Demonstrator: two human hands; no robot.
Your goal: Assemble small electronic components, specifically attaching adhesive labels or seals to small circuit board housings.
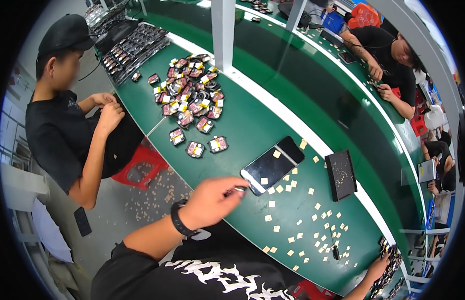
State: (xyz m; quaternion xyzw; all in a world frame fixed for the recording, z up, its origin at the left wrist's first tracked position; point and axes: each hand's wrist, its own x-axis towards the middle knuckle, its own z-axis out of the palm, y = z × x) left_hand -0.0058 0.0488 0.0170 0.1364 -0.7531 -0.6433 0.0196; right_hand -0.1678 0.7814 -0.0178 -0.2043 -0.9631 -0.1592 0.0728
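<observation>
My left hand [211, 200], with a black band on its wrist, is closed around a small dark piece with a shiny edge [236, 190], mostly hidden by the fingers. It is over the green table, beside the near-left end of a black smartphone [272, 165] with small pale squares lying on it. At the far right edge, my right hand [378, 266] reaches onto a pile of small dark parts [391, 267]; its fingertips are too small and hidden to read. Left of that hand, a thin black tool [335, 250] lies among many scattered pale square pieces [317, 235].
A heap of small black-cased units [190, 90] with yellow tabs covers the table's far left, near stacked black trays [127, 57]. A black open box [341, 176] sits by the white rail. A person [62, 110] sits at left; another [387, 60] works across the green belt.
</observation>
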